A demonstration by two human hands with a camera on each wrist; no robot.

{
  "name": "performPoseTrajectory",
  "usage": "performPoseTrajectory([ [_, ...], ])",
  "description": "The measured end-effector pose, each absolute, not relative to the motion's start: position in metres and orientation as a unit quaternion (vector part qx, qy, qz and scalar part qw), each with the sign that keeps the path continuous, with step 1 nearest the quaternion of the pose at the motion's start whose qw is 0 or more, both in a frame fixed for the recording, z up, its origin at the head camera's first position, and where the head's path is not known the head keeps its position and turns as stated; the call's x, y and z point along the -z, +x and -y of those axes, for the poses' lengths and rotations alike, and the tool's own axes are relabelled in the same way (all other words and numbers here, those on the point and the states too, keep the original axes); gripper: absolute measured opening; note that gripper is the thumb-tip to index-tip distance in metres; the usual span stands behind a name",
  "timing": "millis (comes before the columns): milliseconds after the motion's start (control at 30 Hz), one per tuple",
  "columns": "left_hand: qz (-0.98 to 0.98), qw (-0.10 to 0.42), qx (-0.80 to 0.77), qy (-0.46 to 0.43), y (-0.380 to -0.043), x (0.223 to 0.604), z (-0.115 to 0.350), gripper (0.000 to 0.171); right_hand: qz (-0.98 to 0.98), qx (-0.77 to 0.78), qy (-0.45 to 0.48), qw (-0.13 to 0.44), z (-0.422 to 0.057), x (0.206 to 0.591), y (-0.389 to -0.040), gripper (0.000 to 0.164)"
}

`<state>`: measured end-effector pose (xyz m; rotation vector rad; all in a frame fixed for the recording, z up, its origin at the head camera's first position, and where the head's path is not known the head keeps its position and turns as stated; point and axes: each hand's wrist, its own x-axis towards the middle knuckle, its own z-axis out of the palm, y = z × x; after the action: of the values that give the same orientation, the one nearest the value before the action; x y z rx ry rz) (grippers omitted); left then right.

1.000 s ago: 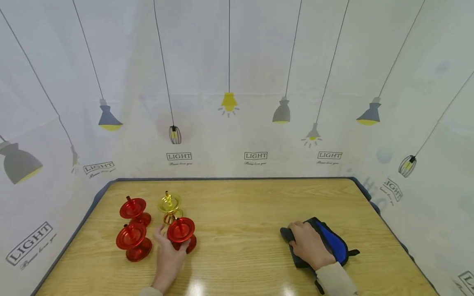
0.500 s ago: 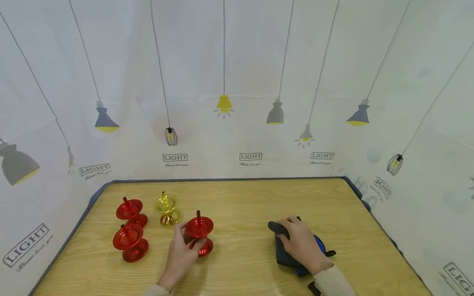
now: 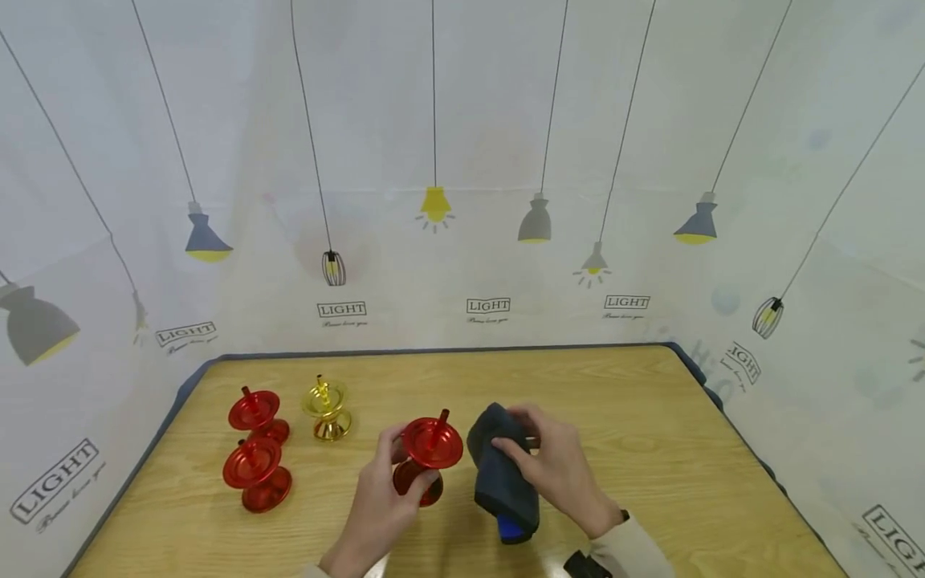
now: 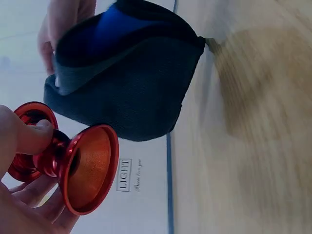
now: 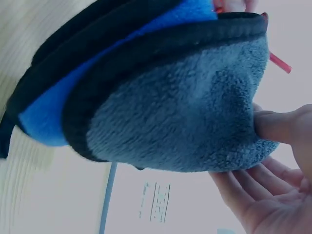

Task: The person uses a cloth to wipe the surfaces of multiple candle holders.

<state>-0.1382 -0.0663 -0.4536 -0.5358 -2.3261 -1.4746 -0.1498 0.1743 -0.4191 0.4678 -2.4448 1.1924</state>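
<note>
My left hand (image 3: 386,498) grips a red metal candle holder (image 3: 433,443) by its narrow stem, lifted off the table and slightly tilted. In the left wrist view the thumb lies across the candle holder (image 4: 92,168), whose hollow base faces the camera. My right hand (image 3: 560,461) pinches a folded dark grey and blue cloth (image 3: 506,478), thumb on one side and fingers on the other. The fuzzy grey cloth (image 5: 180,107) with black edging fills the right wrist view. Cloth and candle holder are close together; a small gap shows between them in the head view.
Two more red candle holders, one behind (image 3: 254,409) and one in front (image 3: 254,466), stand on the left of the wooden table (image 3: 614,385). A gold candle holder (image 3: 328,409) stands right of them. A white printed curtain (image 3: 390,160) encloses the back and sides.
My left hand has carried the red candle holder rightward and lifted it. My right hand has picked the cloth up off the table and brought it left beside the candle holder.
</note>
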Motion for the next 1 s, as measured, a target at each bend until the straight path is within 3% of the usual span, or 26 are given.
performPoseTrajectory([
  [233,0.808,0.184,0.509,-0.232,-0.129,0.444,0.060,0.069,0.811,-0.548,0.170,0.118,-0.168,0.409,-0.145,0.033],
  [500,0.830,0.276,0.402,-0.270,-0.127,0.442,0.057,0.073,0.780,-0.600,0.171,0.050,-0.167,0.402,-0.137,0.040],
  [833,0.844,0.308,0.337,-0.281,-0.122,0.440,0.054,0.071,0.728,-0.663,0.175,-0.005,-0.167,0.411,-0.131,0.044],
  [1000,0.837,0.316,0.342,-0.286,-0.120,0.436,0.053,0.071,0.669,-0.710,0.208,-0.068,-0.176,0.414,-0.129,0.050],
])
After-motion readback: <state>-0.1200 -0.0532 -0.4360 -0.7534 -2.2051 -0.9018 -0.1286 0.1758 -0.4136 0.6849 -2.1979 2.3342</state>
